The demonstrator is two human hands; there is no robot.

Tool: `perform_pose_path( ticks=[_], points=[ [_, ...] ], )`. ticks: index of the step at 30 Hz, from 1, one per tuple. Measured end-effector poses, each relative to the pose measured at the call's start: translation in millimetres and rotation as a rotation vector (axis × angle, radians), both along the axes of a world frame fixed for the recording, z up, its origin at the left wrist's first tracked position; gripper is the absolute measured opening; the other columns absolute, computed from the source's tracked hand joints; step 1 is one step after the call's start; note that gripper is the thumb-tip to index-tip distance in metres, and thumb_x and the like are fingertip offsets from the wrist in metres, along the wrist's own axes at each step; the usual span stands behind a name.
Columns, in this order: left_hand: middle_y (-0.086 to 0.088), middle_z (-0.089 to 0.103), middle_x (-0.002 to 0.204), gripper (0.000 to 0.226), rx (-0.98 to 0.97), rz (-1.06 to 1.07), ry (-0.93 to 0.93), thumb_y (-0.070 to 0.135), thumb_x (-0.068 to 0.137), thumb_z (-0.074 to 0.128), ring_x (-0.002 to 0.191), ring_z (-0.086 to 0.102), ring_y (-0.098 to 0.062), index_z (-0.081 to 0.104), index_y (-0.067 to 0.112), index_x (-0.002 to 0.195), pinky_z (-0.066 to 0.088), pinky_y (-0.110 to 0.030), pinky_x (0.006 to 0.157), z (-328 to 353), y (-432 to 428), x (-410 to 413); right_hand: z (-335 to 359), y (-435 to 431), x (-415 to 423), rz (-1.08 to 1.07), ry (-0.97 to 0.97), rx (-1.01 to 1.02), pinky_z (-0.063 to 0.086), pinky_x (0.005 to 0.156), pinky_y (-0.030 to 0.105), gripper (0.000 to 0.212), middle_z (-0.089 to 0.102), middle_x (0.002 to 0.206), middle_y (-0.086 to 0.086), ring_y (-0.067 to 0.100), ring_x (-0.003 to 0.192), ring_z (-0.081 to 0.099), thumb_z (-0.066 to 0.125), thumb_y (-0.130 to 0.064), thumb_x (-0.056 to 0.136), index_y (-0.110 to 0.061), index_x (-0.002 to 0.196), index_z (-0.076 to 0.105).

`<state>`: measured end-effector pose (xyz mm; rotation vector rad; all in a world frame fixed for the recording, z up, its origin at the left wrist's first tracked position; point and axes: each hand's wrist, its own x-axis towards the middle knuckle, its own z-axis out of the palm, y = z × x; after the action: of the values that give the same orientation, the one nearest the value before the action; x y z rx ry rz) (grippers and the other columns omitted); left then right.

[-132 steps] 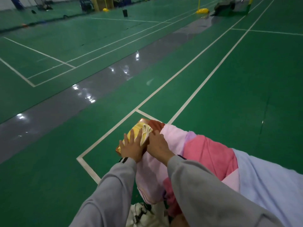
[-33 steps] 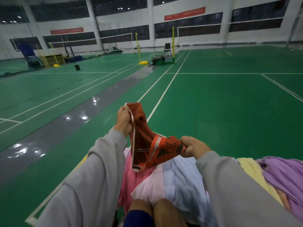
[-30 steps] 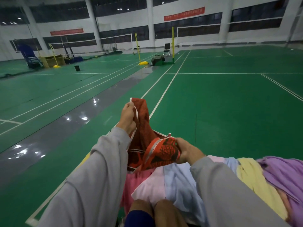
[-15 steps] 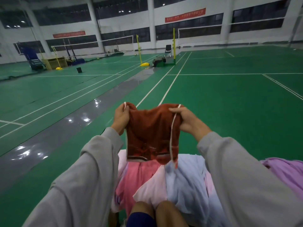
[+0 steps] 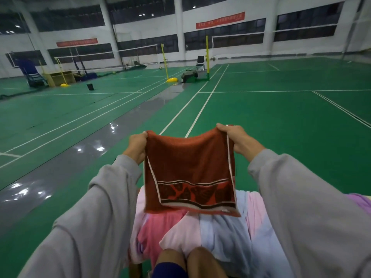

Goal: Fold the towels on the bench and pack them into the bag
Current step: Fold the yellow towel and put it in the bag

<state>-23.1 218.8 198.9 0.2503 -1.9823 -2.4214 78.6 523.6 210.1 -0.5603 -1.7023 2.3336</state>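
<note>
On a green sports court, a rust-red towel hangs spread in the air above the pile of pastel towels covering the surface, with the left grip and right grip each clamped on a top corner. Folding looks barely begun; the next move likely calls for bringing the corners together evenly.

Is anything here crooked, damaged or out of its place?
Nothing is damaged or spilled. The brown towel, held at its top corners by the left hand and right hand, hangs slightly askew: its bottom edge slopes down to the right.
</note>
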Motion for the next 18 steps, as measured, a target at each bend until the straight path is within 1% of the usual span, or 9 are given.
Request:
perform_pose_path(
  ticks=[3,5,7,9,11,13,15,16,18],
  points=[
    [-0.003,0.058,0.071,0.020,-0.078,-0.013,0.032,0.022,0.104,0.056,0.059,0.053,-0.015,0.064,0.013,0.089,0.047,-0.030,0.057,8.8,-1.3,0.7,6.3,14.7,0.7,0.008,0.048,-0.055,0.063,0.076,0.046,0.025,0.069,0.080,0.009,0.026,0.070,0.070,0.080,-0.029,0.087,-0.010,0.091,0.064],
    [-0.002,0.062,0.071,0.022,-0.109,-0.102,0.072,0.026,0.104,0.058,0.062,0.058,-0.015,0.069,0.009,0.095,0.052,-0.030,0.061,14.6,-2.3,1.8,9.1,19.6,-0.2,-0.045,0.020,-0.045,0.063,0.077,0.049,0.030,0.070,0.079,0.008,0.027,0.072,0.071,0.081,-0.035,0.085,-0.009,0.088,0.066],
    [-0.002,0.064,0.075,0.021,-0.147,-0.165,0.123,0.023,0.105,0.057,0.064,0.059,-0.013,0.070,0.008,0.099,0.054,-0.026,0.060,17.2,1.2,1.3,8.6,23.1,-4.3,-0.201,-0.030,0.038,0.064,0.074,0.047,0.030,0.073,0.085,0.010,0.026,0.073,0.072,0.086,-0.026,0.080,-0.005,0.091,0.067],
    [-0.003,0.062,0.078,0.017,-0.198,-0.167,0.175,0.017,0.105,0.055,0.067,0.057,-0.014,0.066,0.010,0.094,0.053,-0.025,0.058,13.0,5.9,-2.7,5.5,31.0,-5.7,-0.348,-0.119,0.161,0.064,0.074,0.045,0.034,0.074,0.093,0.013,0.027,0.077,0.073,0.090,-0.014,0.070,-0.002,0.091,0.067],
    [-0.004,0.063,0.080,0.018,-0.269,-0.139,0.208,0.011,0.103,0.056,0.073,0.058,-0.019,0.064,0.013,0.088,0.052,-0.029,0.061,3.9,8.1,-7.5,1.8,40.4,-3.8,-0.369,-0.209,0.239,0.064,0.071,0.048,0.032,0.075,0.089,0.016,0.029,0.072,0.074,0.088,-0.004,0.064,0.000,0.084,0.064],
    [-0.006,0.066,0.085,0.017,-0.301,-0.126,0.204,0.011,0.102,0.057,0.078,0.061,-0.021,0.065,0.014,0.088,0.055,-0.034,0.071,-4.5,8.3,-11.0,-2.7,46.7,-5.0,-0.356,-0.260,0.326,0.063,0.068,0.052,0.027,0.074,0.086,0.018,0.031,0.067,0.074,0.082,-0.001,0.064,0.001,0.083,0.063],
    [-0.007,0.067,0.088,0.017,-0.297,-0.117,0.202,0.011,0.103,0.056,0.078,0.063,-0.019,0.066,0.014,0.089,0.055,-0.037,0.077,-5.6,10.2,-12.4,-2.8,50.7,-9.1,-0.365,-0.270,0.424,0.063,0.071,0.052,0.021,0.072,0.091,0.017,0.032,0.075,0.073,0.068,-0.006,0.071,0.000,0.089,0.061],
    [-0.007,0.067,0.088,0.017,-0.288,-0.113,0.206,0.010,0.103,0.056,0.077,0.062,-0.019,0.066,0.013,0.089,0.054,-0.035,0.075,-3.7,11.9,-12.6,-5.9,56.9,-16.7,-0.351,-0.266,0.429,0.063,0.075,0.052,0.019,0.070,0.095,0.016,0.033,0.081,0.072,0.060,-0.006,0.076,0.000,0.094,0.060],
    [-0.007,0.066,0.087,0.018,-0.270,-0.110,0.212,0.010,0.103,0.055,0.075,0.061,-0.017,0.067,0.012,0.090,0.053,-0.031,0.068,3.6,15.5,-11.8,-8.4,63.7,-25.8,-0.282,-0.293,0.306,0.061,0.084,0.052,0.025,0.068,0.099,0.013,0.031,0.087,0.072,0.045,-0.004,0.085,-0.002,0.107,0.058]
  ],
)
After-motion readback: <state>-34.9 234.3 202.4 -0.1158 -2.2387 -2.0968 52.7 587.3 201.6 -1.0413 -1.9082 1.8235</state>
